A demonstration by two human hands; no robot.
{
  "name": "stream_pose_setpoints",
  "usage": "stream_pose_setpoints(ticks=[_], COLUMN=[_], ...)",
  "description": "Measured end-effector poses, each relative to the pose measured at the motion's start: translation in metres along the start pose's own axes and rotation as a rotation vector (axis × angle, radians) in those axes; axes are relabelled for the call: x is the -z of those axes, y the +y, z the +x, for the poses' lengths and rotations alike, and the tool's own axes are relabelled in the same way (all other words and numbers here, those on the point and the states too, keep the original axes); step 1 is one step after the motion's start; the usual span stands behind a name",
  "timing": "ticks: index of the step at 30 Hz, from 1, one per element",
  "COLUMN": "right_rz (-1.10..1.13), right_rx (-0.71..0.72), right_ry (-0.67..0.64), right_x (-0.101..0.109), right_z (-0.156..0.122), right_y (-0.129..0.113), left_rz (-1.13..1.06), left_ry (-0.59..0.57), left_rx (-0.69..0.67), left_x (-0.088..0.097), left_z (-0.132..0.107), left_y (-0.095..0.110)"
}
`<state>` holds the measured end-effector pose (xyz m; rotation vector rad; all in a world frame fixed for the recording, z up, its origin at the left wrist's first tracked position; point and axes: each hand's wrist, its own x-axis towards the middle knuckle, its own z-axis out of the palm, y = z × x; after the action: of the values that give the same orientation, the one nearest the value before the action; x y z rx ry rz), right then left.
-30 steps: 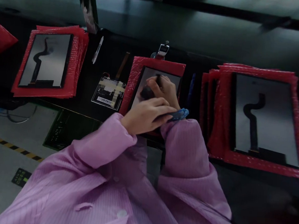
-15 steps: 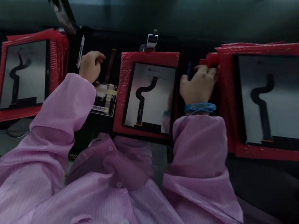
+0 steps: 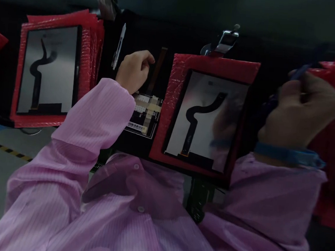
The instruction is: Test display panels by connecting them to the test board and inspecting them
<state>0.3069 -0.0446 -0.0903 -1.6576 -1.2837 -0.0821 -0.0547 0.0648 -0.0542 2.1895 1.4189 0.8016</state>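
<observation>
Nearest, a blue wrist strap (image 3: 287, 155) rings the right wrist, right of the middle panel (image 3: 211, 117); that grey panel, with one black flex cable, lies on a red bubble-wrap sheet (image 3: 175, 103) on the dark counter (image 3: 174, 37); print at its top is too blurred to read. The right hand (image 3: 299, 108), right of the panel, is closed around a slim blue tool (image 3: 302, 70). Left of the panel lies one small module (image 3: 143, 114), its barcode label unreadable; the left hand (image 3: 133, 74) curls over its far end, and whether it grips anything cannot be told. Farther left, a second panel (image 3: 48, 69) tops a red stack (image 3: 89, 53); one white pen (image 3: 118, 46) lies between; one metal clip (image 3: 225, 39) sits behind the middle panel.
</observation>
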Motion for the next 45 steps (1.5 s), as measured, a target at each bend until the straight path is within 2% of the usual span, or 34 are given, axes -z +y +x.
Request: stream_pose_setpoints(ticks=[2,4,6,8,10,12,15,17,19,22,26,29,31,35,41,45], right_rz=[0.229,0.455,0.642,0.782,0.872,0.894,0.818,0.753,0.726,0.721,0.648,0.529,0.473,0.448,0.409,0.440], right_rx=[-0.016,-0.033,-0.018,0.002,0.033,0.085,0.179,0.252,0.298,0.270,0.233,0.295,0.330,0.309,0.373,0.366], right_ry=[0.106,0.144,0.128,0.055,-0.090,-0.215,-0.280,-0.281,-0.312,-0.439,-0.428,-0.477,-0.536,-0.630,-0.742,-0.795], right_x=[0.000,0.001,0.001,0.003,0.004,0.004,0.002,0.001,0.000,0.001,0.004,0.008,0.012,0.019,0.024,0.024], right_z=[0.001,0.001,-0.001,-0.005,-0.014,-0.025,-0.040,-0.046,-0.050,-0.056,-0.064,-0.064,-0.063,-0.059,-0.052,-0.052], right_y=[-0.002,-0.010,-0.025,-0.049,-0.078,-0.105,-0.133,-0.140,-0.142,-0.142,-0.145,-0.147,-0.149,-0.151,-0.150,-0.146], left_rz=[0.021,0.020,-0.042,-0.112,-0.134,-0.105,-0.019,0.037,0.058,0.046,0.057,0.080,0.110,0.144,0.087,0.076], left_ry=[0.068,0.155,0.250,0.315,0.263,0.067,-0.267,-0.367,-0.371,-0.343,-0.387,-0.422,-0.463,-0.519,-0.535,-0.540], left_rx=[-0.040,-0.132,-0.301,-0.521,-0.714,-0.812,-0.768,-0.700,-0.674,-0.709,-0.750,-0.762,-0.713,-0.589,-0.485,-0.453], left_x=[0.000,0.003,0.007,0.011,0.014,0.015,0.014,0.011,0.008,0.004,0.001,0.002,0.005,0.009,0.007,0.006], left_z=[-0.002,-0.005,-0.010,-0.017,-0.025,-0.031,-0.036,-0.036,-0.036,-0.037,-0.040,-0.041,-0.042,-0.044,-0.047,-0.046], left_y=[0.006,0.017,0.032,0.047,0.059,0.066,0.069,0.069,0.069,0.072,0.078,0.080,0.080,0.084,0.088,0.088])
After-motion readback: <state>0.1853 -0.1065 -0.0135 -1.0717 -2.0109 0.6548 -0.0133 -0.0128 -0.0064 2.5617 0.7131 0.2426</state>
